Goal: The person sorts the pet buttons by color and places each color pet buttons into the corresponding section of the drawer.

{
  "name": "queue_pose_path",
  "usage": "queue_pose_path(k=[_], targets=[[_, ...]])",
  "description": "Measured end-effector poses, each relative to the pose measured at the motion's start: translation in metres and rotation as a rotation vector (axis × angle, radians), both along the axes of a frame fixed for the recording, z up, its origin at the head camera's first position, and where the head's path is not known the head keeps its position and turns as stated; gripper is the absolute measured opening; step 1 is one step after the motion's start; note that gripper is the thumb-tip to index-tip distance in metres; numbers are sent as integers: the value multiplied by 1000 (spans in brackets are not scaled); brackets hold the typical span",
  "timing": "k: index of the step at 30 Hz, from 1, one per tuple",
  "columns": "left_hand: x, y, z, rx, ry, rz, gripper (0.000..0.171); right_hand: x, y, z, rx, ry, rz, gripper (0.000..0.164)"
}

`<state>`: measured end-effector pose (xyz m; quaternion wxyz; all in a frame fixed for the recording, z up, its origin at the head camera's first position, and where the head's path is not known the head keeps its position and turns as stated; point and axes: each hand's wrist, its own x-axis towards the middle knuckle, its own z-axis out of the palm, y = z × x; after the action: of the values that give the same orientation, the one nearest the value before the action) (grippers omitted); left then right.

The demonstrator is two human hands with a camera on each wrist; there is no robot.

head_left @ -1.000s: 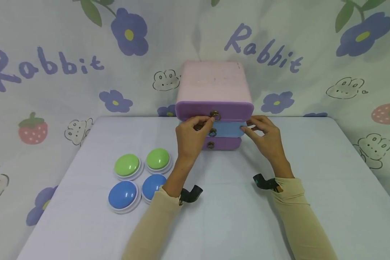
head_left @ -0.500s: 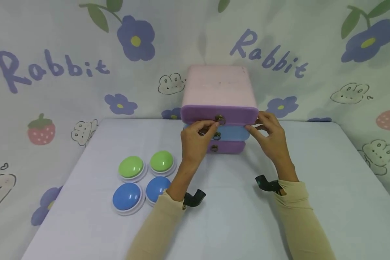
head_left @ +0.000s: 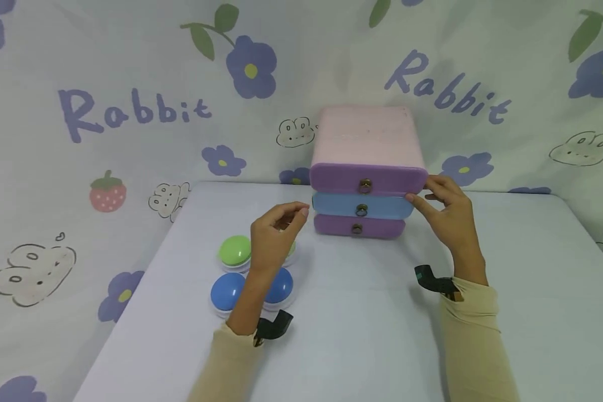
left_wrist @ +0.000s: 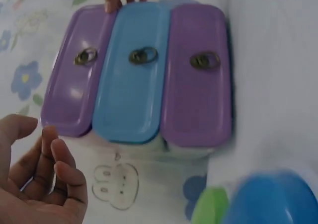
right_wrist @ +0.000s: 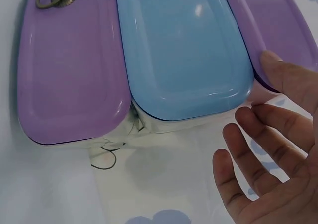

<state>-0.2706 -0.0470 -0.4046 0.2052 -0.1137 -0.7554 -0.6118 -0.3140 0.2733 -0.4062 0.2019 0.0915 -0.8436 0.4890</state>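
Note:
A small chest of drawers (head_left: 369,137) has a pale pink top and three fronts with brass ring pulls. Its top drawer (head_left: 339,177) and bottom drawer (head_left: 331,226) are purple; the middle drawer (head_left: 389,206) is light blue. All three look pushed in. My left hand (head_left: 272,237) hovers just left of the chest, fingers loosely curled, with nothing in it. My right hand (head_left: 452,218) holds the chest's right side: the thumb (right_wrist: 285,75) lies on the top drawer's lower edge and the index fingertip is at the side wall, other fingers apart from it.
Left of the chest stand two green push buttons, the nearer-left green button (head_left: 234,249) in full view, and two blue push buttons, such as the left blue button (head_left: 226,290). My left hand and wrist partly cover them. A printed rabbit cloth (head_left: 171,67) hangs behind the white table (head_left: 362,335).
My left hand has let go of the top drawer's ring pull and moved left and down, off the chest. The right hand stays at the chest's right side. The head view has shifted left.

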Motion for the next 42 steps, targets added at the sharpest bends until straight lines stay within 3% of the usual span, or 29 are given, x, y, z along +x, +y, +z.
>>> queue_pose_path(k=[3, 8, 17, 26, 34, 37, 42], targets=[[2, -3, -7, 35, -49, -25, 20, -5, 10, -1, 7, -4, -9, 47], [-5, 21, -21, 13, -69, -71, 19, -5, 13, -2, -22, -10, 0, 47], [-27, 64, -45, -73, -72, -37, 18, 14, -9, 8, -106, 20, 51, 38], [-48, 89, -50, -141, -42, -18, 15, 2, -3, 14, -87, 30, 45, 37], [-55, 98, -53, -132, 49, 14, 14, -19, 10, -5, -91, 13, 32, 45], [-56, 98, -55, -125, 53, 20, 12, -18, 8, -4, -100, 12, 36, 42], [-56, 101, -56, -115, 19, -17, 10, -4, -3, 9, -127, 19, 40, 41]])
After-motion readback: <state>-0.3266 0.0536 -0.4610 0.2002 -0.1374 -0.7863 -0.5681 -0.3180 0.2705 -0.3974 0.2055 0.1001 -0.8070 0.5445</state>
